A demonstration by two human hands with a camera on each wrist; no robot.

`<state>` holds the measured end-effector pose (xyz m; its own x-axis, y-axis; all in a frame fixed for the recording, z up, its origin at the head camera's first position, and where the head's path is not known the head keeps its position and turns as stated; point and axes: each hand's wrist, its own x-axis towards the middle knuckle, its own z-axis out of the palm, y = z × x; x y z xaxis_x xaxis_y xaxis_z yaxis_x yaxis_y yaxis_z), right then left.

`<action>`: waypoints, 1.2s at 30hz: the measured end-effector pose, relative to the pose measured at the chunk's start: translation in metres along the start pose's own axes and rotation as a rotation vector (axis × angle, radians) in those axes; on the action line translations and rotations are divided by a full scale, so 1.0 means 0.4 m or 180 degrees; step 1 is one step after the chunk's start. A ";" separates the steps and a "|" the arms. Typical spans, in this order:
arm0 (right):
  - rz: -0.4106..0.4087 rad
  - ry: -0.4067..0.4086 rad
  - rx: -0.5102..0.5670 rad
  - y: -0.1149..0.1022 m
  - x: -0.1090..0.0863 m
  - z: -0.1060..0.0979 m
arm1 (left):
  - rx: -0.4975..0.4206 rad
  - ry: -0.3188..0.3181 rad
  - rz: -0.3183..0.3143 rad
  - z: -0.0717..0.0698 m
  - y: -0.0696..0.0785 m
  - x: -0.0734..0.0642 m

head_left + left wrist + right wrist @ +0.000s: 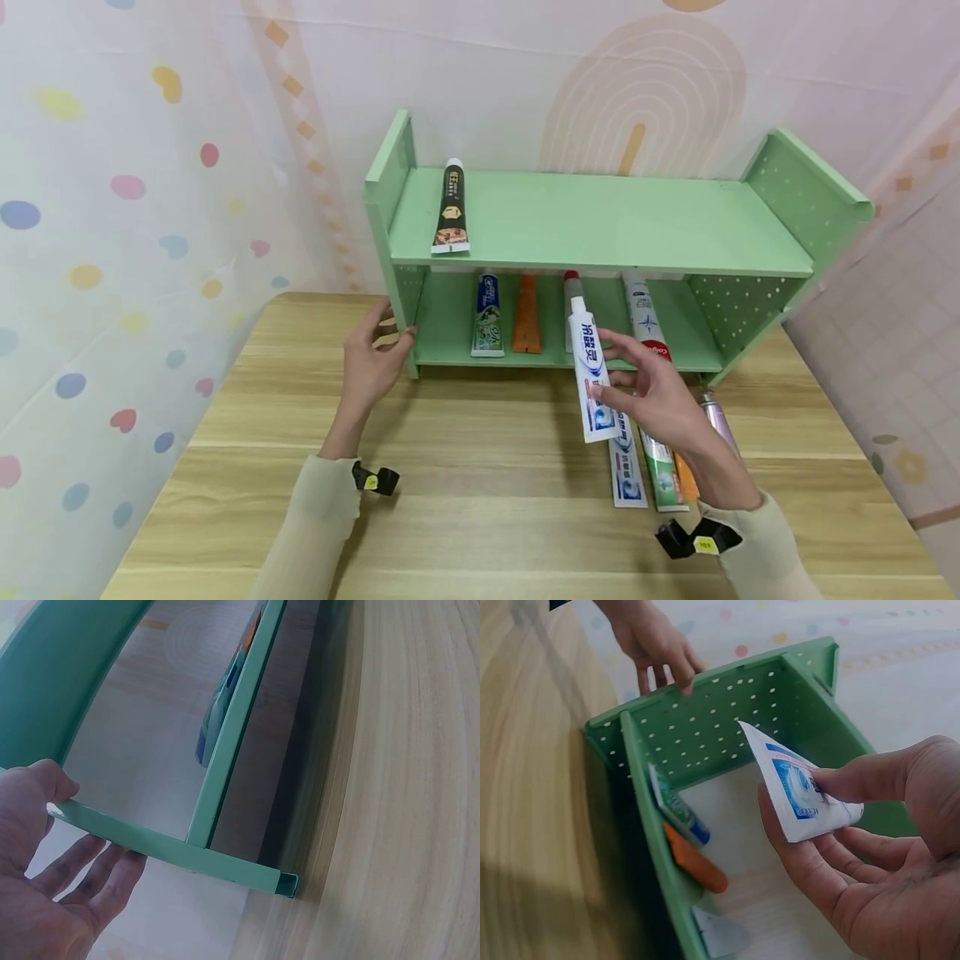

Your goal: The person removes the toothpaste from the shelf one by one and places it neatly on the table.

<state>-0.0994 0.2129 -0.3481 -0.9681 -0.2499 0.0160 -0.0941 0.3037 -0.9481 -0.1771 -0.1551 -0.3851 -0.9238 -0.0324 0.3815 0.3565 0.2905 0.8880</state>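
Observation:
My right hand point(660, 400) pinches a white toothpaste tube point(592, 375) between thumb and fingers, cap end up, in front of the lower tier of a green two-tier shelf point(600, 218). In the right wrist view the tube's flat crimped end point(799, 787) faces the camera. At the shelf's left side panel, my left hand point(371, 354) grips the front edge, thumb on one side and fingers on the other, as the left wrist view shows. On the lower tier lie a blue-green tube point(488, 317), an orange tube point(527, 317), a red-capped tube point(573, 286) and a Colgate tube point(643, 312).
A black tube point(452, 208) lies on the top tier at the left. Below my right hand, several more tubes lie on the wooden table point(480, 508), among them a white one point(627, 467) and a green-and-white one point(663, 475). A patterned curtain point(480, 67) hangs behind.

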 end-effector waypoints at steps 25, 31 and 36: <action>0.0408 -0.0087 0.0033 0.119 -0.019 0.035 | 0.0022 -0.0027 -0.0028 0.000 0.004 0.002; 0.0428 -0.0111 -0.0059 0.144 -0.018 0.044 | 0.0006 0.0011 -0.0015 0.000 0.006 0.002; 0.0514 -0.0155 -0.0101 0.160 -0.022 0.055 | 0.0032 0.0049 0.0023 -0.001 0.008 -0.002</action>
<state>-0.0919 0.2144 -0.4157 -0.9590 -0.2395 -0.1518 0.0537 0.3723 -0.9266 -0.1751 -0.1544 -0.3824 -0.9189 -0.0449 0.3920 0.3619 0.3004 0.8825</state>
